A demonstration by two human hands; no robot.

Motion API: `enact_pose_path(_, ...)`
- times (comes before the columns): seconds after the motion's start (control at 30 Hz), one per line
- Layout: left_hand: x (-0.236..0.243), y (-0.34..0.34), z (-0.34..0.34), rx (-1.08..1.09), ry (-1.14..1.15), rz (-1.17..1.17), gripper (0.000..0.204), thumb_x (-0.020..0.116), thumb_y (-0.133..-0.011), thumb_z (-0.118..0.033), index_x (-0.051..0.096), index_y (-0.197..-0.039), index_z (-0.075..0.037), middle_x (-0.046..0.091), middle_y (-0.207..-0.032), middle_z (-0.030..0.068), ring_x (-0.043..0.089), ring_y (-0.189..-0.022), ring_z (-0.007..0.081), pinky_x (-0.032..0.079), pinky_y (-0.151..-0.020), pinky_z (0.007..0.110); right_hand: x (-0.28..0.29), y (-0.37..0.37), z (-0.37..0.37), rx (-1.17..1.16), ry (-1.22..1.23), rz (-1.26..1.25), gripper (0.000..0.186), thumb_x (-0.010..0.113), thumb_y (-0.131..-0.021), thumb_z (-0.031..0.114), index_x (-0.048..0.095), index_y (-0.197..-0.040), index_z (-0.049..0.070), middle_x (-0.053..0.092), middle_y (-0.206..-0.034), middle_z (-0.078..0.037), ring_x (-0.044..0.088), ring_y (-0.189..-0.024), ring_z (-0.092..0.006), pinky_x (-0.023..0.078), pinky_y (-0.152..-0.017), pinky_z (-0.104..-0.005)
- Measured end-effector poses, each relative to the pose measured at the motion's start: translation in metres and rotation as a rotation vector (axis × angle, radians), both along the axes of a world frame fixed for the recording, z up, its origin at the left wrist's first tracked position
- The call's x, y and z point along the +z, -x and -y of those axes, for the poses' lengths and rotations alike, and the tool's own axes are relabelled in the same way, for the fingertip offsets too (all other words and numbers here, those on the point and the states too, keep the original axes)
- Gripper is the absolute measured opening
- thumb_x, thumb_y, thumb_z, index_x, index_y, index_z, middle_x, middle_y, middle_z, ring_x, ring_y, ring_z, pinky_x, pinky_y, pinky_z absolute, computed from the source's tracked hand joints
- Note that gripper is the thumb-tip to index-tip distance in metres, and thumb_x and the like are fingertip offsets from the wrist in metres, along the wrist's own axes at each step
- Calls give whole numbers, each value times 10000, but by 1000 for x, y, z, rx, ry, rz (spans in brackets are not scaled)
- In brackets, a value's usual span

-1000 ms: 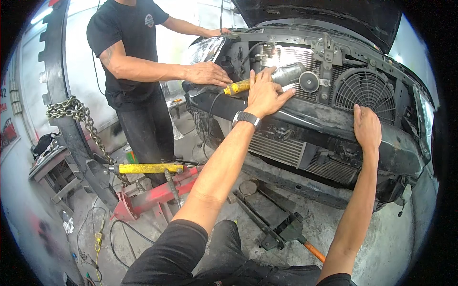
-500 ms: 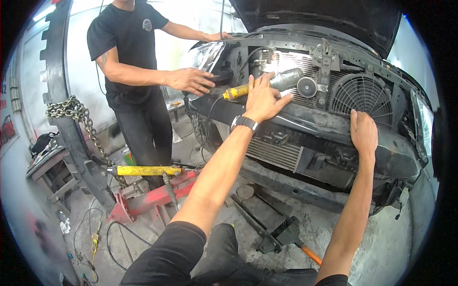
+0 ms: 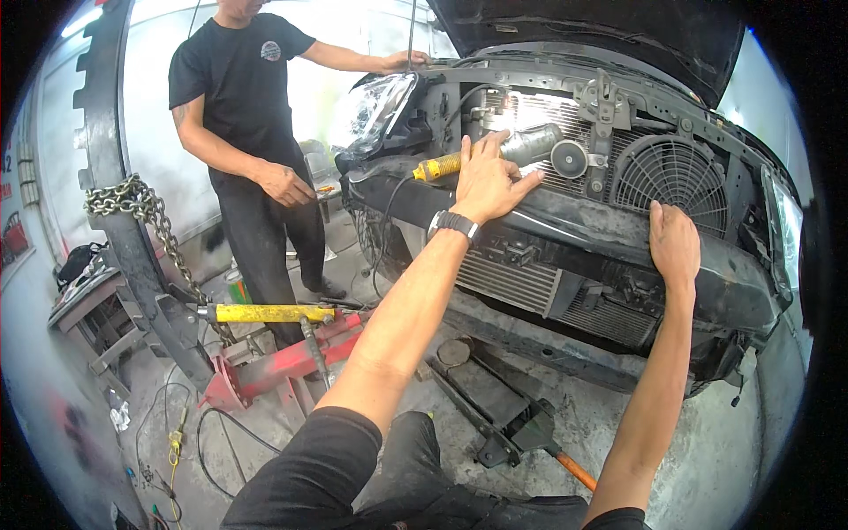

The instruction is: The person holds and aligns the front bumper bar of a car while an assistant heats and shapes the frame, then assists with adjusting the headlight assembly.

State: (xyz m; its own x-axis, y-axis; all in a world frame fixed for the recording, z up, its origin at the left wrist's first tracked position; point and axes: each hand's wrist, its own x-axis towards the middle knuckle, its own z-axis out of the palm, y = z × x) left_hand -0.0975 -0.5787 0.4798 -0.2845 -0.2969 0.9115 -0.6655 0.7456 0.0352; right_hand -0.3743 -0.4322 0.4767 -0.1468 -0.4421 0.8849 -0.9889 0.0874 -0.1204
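A car front stands stripped before me, its black bumper beam [image 3: 583, 221] bare. My left hand [image 3: 488, 184] lies on the beam with fingers stretched apart. Right against its fingers is a work light [image 3: 436, 168] with a yellow handle and a metal hood; the hand partly covers it. Further right, my right hand [image 3: 675, 243] is closed over the beam's upper edge, its fingertips partly hidden. Behind the beam are the radiator-like cooling core [image 3: 521, 110], a round horn [image 3: 569, 160] and a black caged fan [image 3: 676, 185].
Another person [image 3: 243, 97] stands at the left near the headlight [image 3: 375, 110], one hand on the car. A yellow hydraulic ram [image 3: 269, 314] and a red frame arm [image 3: 291, 367] lie low left. Chain [image 3: 132, 199] wraps a steel post. A floor jack [image 3: 495, 415] sits below the beam.
The other person's nearer hand has dropped from beside the headlight to their side, and their body has straightened somewhat. Both my hands stay in place.
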Motion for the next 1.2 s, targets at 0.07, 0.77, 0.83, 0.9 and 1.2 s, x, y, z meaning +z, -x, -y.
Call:
enact_pose_path(0.07, 0, -1, 0, -2, -1, -1, 504, 639, -823, -564, 767, -768, -79, 465, -1387, 193, 377, -1320, 338, 119, -1154, 562, 0, -1, 0, -1, 0, -2, 403, 454, -986, 275, 617, -785, -34, 635, -891, -241, 594, -866, -434, 450, -788, -508)
enact_pose_path(0.77, 1, 0, 0, -4, -1, 9, 496, 636, -827, -563, 771, -782, -88, 460, -1394, 194, 369, -1327, 345, 127, -1155, 555, -1, 2, 1, 5, 25, -11, 406, 469, -979, 273, 607, -756, -37, 626, -857, -256, 589, -833, -451, 448, -755, -517)
enact_pose_path(0.83, 0, 0, 1, -1, 8, 6, 495, 636, -828, -563, 771, -779, -89, 464, -1386, 194, 371, -1323, 346, 130, -1155, 556, -3, 4, 4, 21, 66, -27, 428, 466, -986, 290, 570, -747, -50, 598, -808, -262, 581, -810, -450, 442, -729, -507)
enact_pose_path(0.9, 0, 0, 1, -2, 11, 4, 496, 636, -828, -563, 771, -780, -88, 462, -1387, 194, 371, -1324, 346, 129, -1155, 556, -1, 1, 1, 13, 44, -12, 417, 464, -984, 281, 589, -753, -43, 611, -834, -260, 586, -823, -450, 444, -744, -514)
enact_pose_path(1.2, 2, -2, -1, -2, -7, 9, 504, 633, -829, -564, 773, -803, -81, 453, -1399, 202, 359, -1335, 350, 120, -1160, 549, -1, 0, 1, 4, 32, -13, 414, 457, -985, 278, 605, -757, -34, 627, -852, -252, 591, -831, -447, 445, -757, -521)
